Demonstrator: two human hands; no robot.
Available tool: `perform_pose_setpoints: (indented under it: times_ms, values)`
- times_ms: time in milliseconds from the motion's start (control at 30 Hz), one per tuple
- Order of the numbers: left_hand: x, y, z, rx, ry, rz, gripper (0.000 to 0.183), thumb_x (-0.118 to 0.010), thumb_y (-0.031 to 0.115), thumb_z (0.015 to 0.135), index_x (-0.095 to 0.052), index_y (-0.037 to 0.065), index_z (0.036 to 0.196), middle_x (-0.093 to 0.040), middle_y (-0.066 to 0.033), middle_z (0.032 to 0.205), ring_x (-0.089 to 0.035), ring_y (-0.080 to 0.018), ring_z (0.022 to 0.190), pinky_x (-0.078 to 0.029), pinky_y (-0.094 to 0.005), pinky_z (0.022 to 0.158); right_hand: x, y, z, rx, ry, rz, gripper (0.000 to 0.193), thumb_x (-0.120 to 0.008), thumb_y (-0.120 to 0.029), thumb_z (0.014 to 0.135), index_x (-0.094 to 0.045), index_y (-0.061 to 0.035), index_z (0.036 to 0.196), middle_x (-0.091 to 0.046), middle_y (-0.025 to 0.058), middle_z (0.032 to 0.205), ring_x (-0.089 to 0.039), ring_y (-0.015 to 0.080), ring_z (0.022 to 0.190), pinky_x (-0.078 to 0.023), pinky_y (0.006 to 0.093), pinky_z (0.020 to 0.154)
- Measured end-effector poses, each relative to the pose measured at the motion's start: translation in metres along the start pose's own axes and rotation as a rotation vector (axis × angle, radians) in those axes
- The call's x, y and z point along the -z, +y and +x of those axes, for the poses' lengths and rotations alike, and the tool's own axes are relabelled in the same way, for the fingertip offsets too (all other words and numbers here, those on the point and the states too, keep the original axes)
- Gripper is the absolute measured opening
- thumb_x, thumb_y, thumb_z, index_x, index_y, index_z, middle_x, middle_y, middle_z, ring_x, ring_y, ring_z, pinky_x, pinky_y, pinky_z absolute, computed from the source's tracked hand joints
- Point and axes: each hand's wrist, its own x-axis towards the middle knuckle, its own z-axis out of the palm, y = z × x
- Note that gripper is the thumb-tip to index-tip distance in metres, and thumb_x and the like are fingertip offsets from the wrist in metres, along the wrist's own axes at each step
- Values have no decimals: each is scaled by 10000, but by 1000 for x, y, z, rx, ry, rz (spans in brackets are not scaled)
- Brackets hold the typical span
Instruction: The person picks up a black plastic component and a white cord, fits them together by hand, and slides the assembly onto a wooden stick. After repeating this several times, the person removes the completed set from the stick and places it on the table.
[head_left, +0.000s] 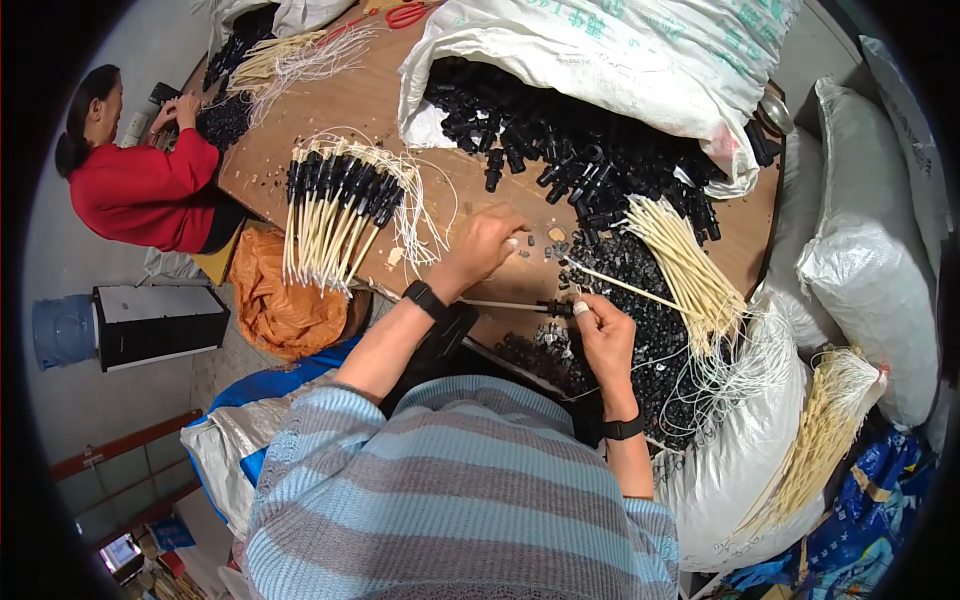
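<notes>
Tube (505, 304): one thin cream tube with a black cap at its right end, held level just over the table edge in front of you.
Right hand (603, 335): your fingers pinch the capped end of the tube; bandaged fingertip, black wristband.
Left hand (483, 243): fingers curled down onto small loose black parts on the table, touching them; can't tell if it has one pinched. Black watch on that wrist.
Table (350, 110): brown wood, round edge, crowded.
Finished bundle (335, 205): one fan of capped cream tubes with white wires, left of your left hand, too many to count.
Uncapped tubes (685, 260): one sheaf of cream tubes lying on the black parts to your right.
Black parts (640, 300): one loose heap under your right hand, uncountable.
White sack (600, 60): one, open mouth spilling larger black fittings (560, 140) onto the table.
Other sacks: two more white sacks (870, 260) at your right, one sack at your right knee with another tube sheaf (820, 440) on it.
Room: grey concrete floor (60, 240), orange bag (280, 300), black-and-white box (160, 320), blue water jug (62, 330).
Other person (140, 180): one, red top, at the table's far left, both hands on black parts.
</notes>
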Motion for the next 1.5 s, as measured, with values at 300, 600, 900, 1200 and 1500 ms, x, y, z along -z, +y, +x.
perform_pose_setpoints:
  times_ms: [300,600,900,1200,1500]
  values:
    - [-13,22,0,-58,81,72,297,-591,-43,705,-651,36,985,-647,-138,899,-628,-308,829,-503,-366,755,1,5,11,-169,-22,104,123,-634,-103,876,-705,-9,912,-426,-62,527,-355,21,504,-294,235,466]
    - [-13,72,-15,-192,98,-248,254,-646,27,708,-695,98,947,-637,-68,954,-612,-241,863,-506,-342,726,-14,-15,24,157,-57,-97,173,-567,-96,806,-664,3,908,-514,164,620,-527,128,582,-424,323,547]
    - [24,79,-65,-47,420,-516,271,-582,-6,717,-679,36,967,-594,-93,904,-586,-279,863,-469,-385,745,-38,-55,19,372,-318,-62,162,-537,3,866,-641,41,984,-625,86,788,-534,134,686,-450,279,616]
    - [54,55,-114,444,714,-605,198,-628,-44,662,-711,37,824,-610,-40,748,-572,-148,650,-445,-270,580,-92,-139,-2,866,-481,-775,274,-525,-241,987,-701,-48,1068,-707,151,902,-672,275,733,-521,369,673]
    - [52,21,-131,380,879,-580,161,-600,-36,629,-704,58,708,-595,-25,681,-552,-170,582,-406,-291,517,-129,-131,13,882,-575,-645,250,-556,-198,976,-695,9,991,-685,191,862,-649,317,689,-512,362,627]
